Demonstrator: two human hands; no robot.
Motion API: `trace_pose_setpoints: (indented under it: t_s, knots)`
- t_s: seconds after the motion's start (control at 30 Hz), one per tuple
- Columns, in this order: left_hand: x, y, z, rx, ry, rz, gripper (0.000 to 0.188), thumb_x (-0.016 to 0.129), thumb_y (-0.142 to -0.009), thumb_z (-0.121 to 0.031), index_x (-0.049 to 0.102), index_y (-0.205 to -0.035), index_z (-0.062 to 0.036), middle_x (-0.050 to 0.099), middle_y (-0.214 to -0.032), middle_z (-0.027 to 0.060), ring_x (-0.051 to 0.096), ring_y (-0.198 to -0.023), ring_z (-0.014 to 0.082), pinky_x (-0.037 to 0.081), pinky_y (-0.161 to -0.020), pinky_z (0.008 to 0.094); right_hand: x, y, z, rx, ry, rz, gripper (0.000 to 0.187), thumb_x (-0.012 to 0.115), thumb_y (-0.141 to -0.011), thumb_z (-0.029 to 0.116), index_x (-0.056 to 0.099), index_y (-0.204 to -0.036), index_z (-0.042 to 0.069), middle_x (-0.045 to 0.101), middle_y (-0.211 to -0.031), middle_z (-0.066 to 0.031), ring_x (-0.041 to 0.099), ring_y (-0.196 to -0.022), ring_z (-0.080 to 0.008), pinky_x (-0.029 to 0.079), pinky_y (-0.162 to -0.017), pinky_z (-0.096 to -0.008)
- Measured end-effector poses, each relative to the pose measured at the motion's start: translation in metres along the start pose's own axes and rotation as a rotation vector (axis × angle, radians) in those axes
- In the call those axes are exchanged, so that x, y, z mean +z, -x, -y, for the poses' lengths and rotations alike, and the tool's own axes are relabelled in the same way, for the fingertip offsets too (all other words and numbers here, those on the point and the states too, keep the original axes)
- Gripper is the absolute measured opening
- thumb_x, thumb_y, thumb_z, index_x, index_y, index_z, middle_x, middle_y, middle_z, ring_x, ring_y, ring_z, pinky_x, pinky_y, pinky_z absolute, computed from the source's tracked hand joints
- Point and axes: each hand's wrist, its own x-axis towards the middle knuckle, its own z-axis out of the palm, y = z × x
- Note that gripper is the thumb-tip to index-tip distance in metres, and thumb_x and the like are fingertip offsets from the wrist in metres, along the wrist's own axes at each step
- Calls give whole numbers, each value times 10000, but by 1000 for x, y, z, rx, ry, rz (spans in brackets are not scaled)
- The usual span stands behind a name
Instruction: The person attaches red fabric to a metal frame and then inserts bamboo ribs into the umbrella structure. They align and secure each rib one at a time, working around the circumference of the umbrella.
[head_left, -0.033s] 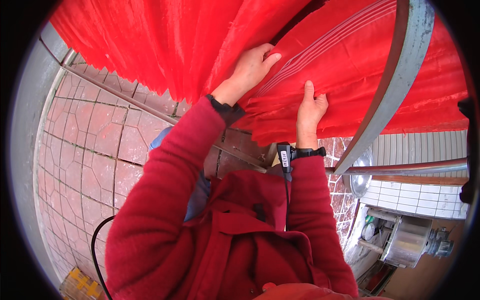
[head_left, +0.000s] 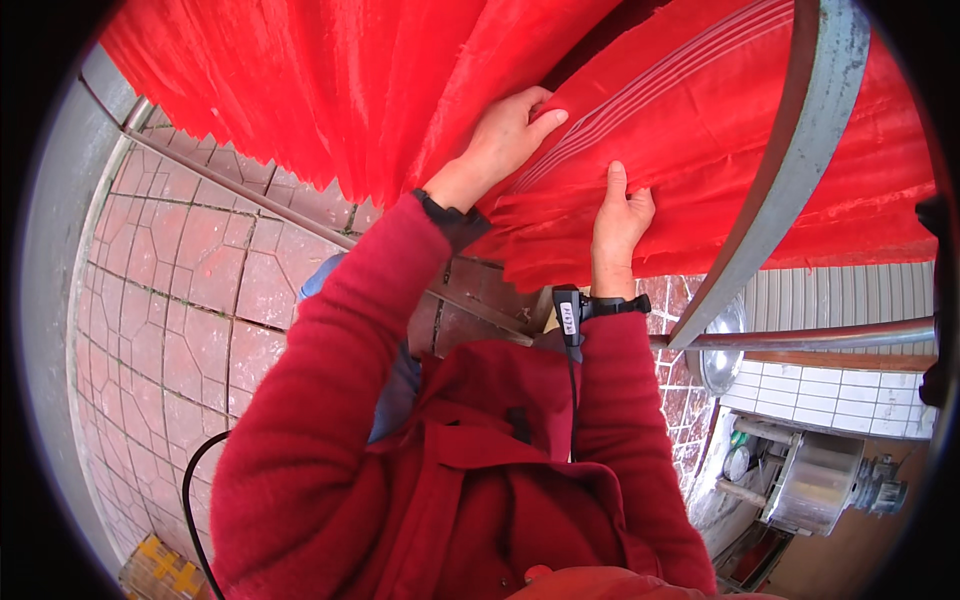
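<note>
Thin red sheets point(head_left: 330, 90) hang in a thick pleated bundle across the top; whether they are plastic or cloth I cannot tell. My left hand point(head_left: 500, 140) is closed on the edge of one sheet, thumb on top, beside a dark gap in the bundle. To its right lies a red sheet with white stripes point(head_left: 640, 85). My right hand point(head_left: 622, 222) grips the lower part of that red material, thumb pointing up, its fingers partly hidden in the folds.
A curved grey metal bar point(head_left: 790, 170) crosses the sheets on the right and meets a horizontal rail point(head_left: 820, 336). Behind are a round metal lid or basin point(head_left: 722, 350) and a machine with a motor point(head_left: 815, 485). Paving tiles point(head_left: 190, 290) cover the left floor; a black cable point(head_left: 188, 490) loops there.
The dark gap beside my left hand has widened slightly, and the left thumb has shifted a little to the right. My right hand stays almost in place.
</note>
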Motion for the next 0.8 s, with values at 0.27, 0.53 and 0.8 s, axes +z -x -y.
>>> trace_pose_setpoints:
  t_s: [0.27,0.53,0.8]
  knots:
    - [9,-6,0,-19,-110,-50,463,706,-963,-355,674,-1251,6,733,-1099,234,716,-1026,371,568,-872,420,2,11,4,-45,-21,61,228,666,-1021,151,697,-1128,-49,752,-1057,-88,642,-935,-134,521,-887,-321]
    - [1,-14,10,-28,-83,-84,321,720,-980,-242,723,-1199,-8,784,-1092,135,751,-979,195,571,-850,326,-11,2,-9,0,-18,1,213,649,-1029,114,692,-1168,-43,748,-1103,-64,639,-976,-119,516,-915,-301]
    - [-1,-11,3,-27,-94,-48,339,724,-978,-268,723,-1163,16,786,-1045,142,754,-952,216,572,-826,335,-12,3,-11,25,-94,-12,205,651,-1034,135,699,-1136,-37,743,-1077,-57,629,-952,-103,514,-888,-287]
